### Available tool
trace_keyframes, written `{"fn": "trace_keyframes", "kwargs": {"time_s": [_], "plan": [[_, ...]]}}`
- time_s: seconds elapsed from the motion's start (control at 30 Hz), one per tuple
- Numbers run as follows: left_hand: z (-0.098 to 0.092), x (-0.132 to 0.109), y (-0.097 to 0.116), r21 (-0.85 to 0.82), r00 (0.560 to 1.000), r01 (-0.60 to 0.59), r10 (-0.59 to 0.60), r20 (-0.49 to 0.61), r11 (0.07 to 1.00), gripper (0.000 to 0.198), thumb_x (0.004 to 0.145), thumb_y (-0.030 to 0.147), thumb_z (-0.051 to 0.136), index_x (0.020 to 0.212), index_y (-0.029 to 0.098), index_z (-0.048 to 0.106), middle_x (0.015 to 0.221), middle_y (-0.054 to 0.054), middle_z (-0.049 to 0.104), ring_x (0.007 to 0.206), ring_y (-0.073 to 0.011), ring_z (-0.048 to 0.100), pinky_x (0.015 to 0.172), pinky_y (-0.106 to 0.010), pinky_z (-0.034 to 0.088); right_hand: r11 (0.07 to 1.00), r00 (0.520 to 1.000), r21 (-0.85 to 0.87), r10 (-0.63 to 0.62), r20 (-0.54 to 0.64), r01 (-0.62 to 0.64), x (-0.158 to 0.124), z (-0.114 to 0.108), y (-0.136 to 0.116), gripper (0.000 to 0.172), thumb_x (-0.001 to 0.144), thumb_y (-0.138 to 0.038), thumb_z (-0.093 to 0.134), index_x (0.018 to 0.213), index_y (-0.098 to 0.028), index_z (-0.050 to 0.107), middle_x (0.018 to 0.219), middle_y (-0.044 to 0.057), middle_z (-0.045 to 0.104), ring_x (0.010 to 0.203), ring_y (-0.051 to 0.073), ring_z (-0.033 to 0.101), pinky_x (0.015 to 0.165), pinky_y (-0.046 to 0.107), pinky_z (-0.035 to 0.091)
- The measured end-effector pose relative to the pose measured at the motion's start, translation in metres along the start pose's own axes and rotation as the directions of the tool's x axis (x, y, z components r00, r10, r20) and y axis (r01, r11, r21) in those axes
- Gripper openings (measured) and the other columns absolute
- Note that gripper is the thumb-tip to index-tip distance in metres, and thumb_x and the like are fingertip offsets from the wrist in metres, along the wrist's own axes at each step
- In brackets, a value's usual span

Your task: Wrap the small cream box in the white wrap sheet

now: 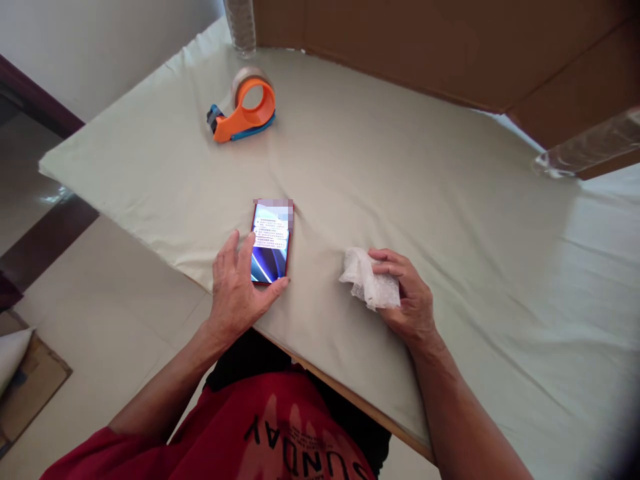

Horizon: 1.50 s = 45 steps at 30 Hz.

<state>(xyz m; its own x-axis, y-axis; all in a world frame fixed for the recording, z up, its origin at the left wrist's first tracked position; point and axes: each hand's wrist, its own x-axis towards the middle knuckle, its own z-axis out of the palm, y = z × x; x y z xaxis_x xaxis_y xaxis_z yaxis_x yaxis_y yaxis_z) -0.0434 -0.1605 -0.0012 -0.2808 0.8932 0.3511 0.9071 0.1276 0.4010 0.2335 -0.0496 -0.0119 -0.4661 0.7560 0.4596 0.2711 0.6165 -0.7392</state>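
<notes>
A smartphone with a lit screen and red edges lies face up on the pale cloth. My left hand rests beside its lower left, fingers spread along the left side and thumb at the bottom right corner. Farther right, my right hand is closed round a crumpled, folded piece of bubble wrap, just above the cloth or touching it. Part of the wrap is hidden by my fingers and palm.
An orange and blue tape dispenser with a roll of tape stands beyond the phone. Large brown cardboard with clear-wrapped corners rises at the back. The cloth-covered table's front edge runs close to my body. Cardboard lies on the floor at left.
</notes>
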Motion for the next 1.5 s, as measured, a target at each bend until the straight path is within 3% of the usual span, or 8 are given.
{"fn": "trace_keyframes", "kwargs": {"time_s": [0.27,0.47,0.7,1.03,1.3,1.5], "plan": [[0.011,0.012,0.021,0.117,0.994,0.03,-0.042,0.103,0.993,0.082,0.081,0.049,0.069,0.148,0.01,0.04,0.152,-0.031,0.038,0.137,-0.0458,0.043,0.109,-0.06,0.037,1.0,1.0,-0.012,0.022,0.009,-0.022,-0.002,-0.001,0.0,0.032,0.079,-0.017,0.07,0.109,-0.027,0.063,0.126,0.011,0.065,0.117,0.029,0.064,0.093,0.044,0.054],[0.01,0.02,0.024,0.171,0.989,0.037,-0.06,0.133,0.985,0.072,0.082,0.033,0.064,0.146,0.01,0.042,0.151,-0.03,0.04,0.133,-0.0446,0.048,0.105,-0.059,0.041,1.0,1.0,-0.025,0.011,0.014,-0.011,-0.001,-0.001,-0.001,0.034,0.079,-0.014,0.068,0.11,-0.027,0.061,0.126,0.011,0.065,0.118,0.028,0.064,0.093,0.044,0.054],[0.006,0.032,0.022,0.176,0.984,0.058,-0.086,0.155,0.983,0.077,0.075,0.025,0.065,0.147,0.011,0.04,0.153,-0.029,0.038,0.135,-0.0456,0.045,0.104,-0.059,0.042,1.0,1.0,-0.017,0.019,0.014,-0.019,-0.001,0.0,0.0,0.033,0.079,-0.015,0.069,0.109,-0.027,0.061,0.126,0.012,0.065,0.118,0.029,0.064,0.091,0.043,0.055],[-0.013,0.077,-0.032,0.237,0.961,0.211,-0.246,0.13,0.948,0.085,0.072,0.028,0.067,0.15,0.014,0.036,0.155,-0.026,0.036,0.141,-0.0453,0.04,0.111,-0.061,0.036,1.0,0.999,-0.006,0.031,0.017,-0.031,-0.002,-0.001,-0.001,0.033,0.079,-0.016,0.069,0.11,-0.027,0.062,0.126,0.012,0.065,0.119,0.028,0.064,0.094,0.044,0.054],[-0.023,0.106,-0.073,0.287,0.936,0.33,-0.351,0.022,0.899,0.08,0.071,0.031,0.068,0.145,0.016,0.041,0.146,-0.021,0.047,0.132,-0.0441,0.047,0.106,-0.062,0.04,1.0,1.0,0.014,0.006,0.014,-0.006,-0.002,-0.001,0.002,0.035,0.079,-0.015,0.068,0.111,-0.026,0.062,0.126,0.012,0.065,0.118,0.027,0.064,0.096,0.043,0.054],[-0.035,0.113,-0.095,0.247,0.903,0.427,-0.427,-0.057,0.87,0.075,0.079,0.039,0.065,0.145,0.014,0.04,0.145,-0.02,0.045,0.131,-0.0499,0.044,0.102,-0.07,0.036,0.999,0.999,0.009,0.03,0.016,-0.031,-0.003,-0.001,0.001,0.034,0.078,-0.017,0.072,0.109,-0.026,0.062,0.127,0.012,0.065,0.119,0.028,0.064,0.096,0.043,0.054]]}}
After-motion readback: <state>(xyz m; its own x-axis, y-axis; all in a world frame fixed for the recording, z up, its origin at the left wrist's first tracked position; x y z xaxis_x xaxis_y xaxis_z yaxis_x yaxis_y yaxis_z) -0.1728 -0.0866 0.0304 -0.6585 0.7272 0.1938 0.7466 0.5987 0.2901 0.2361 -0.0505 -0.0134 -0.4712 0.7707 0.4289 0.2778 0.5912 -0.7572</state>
